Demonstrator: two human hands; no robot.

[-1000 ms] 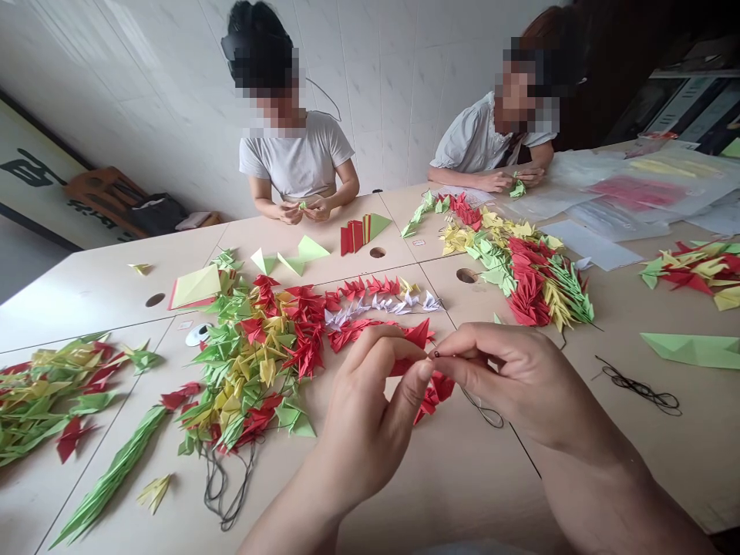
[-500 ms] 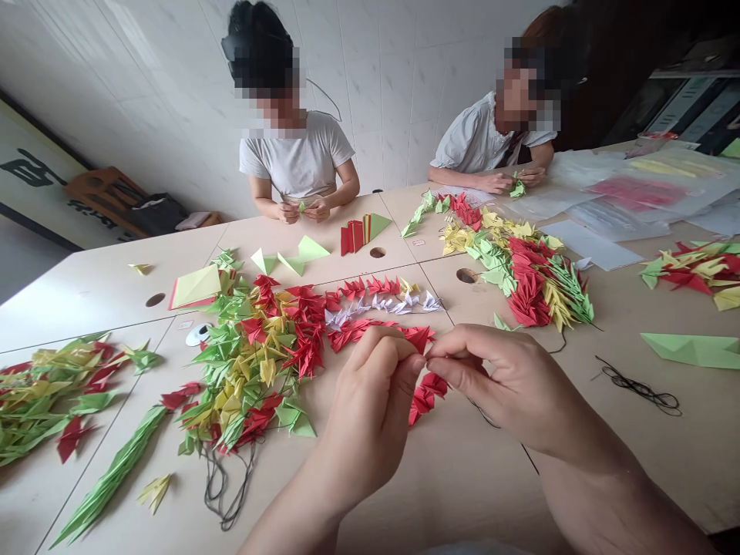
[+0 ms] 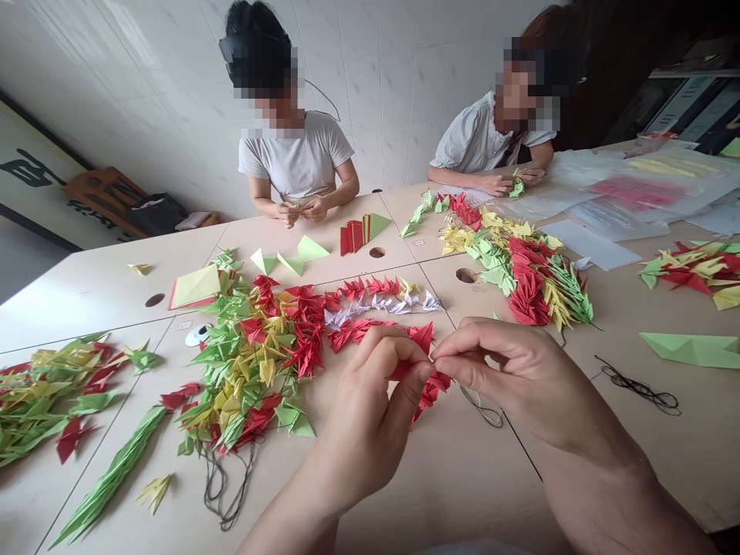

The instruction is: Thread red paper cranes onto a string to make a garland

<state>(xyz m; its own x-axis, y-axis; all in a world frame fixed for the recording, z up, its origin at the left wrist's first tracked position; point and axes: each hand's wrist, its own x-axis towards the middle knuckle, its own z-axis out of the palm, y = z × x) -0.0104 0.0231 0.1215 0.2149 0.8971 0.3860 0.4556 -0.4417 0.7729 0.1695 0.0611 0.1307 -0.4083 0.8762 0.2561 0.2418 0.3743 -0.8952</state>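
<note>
While hands [image 3: 373,405] together, lbls [image 3: 418,243] (illeg.)

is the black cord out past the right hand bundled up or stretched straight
Bundled up: the black cord lies in narrow loops on the table, beyond the right hand.

The left hand [image 3: 370,420] partly hides a red paper strand [image 3: 354,333]; the leftmost pile [image 3: 49,393] is cut off.

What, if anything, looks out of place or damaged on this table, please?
Nothing looks spilled or damaged. Slightly stray, perhaps: a near yellow paper piece beside the long green bundle, and a far yellow paper piece left of the stacked sheets, each lying apart from the large mixed pile.
</note>
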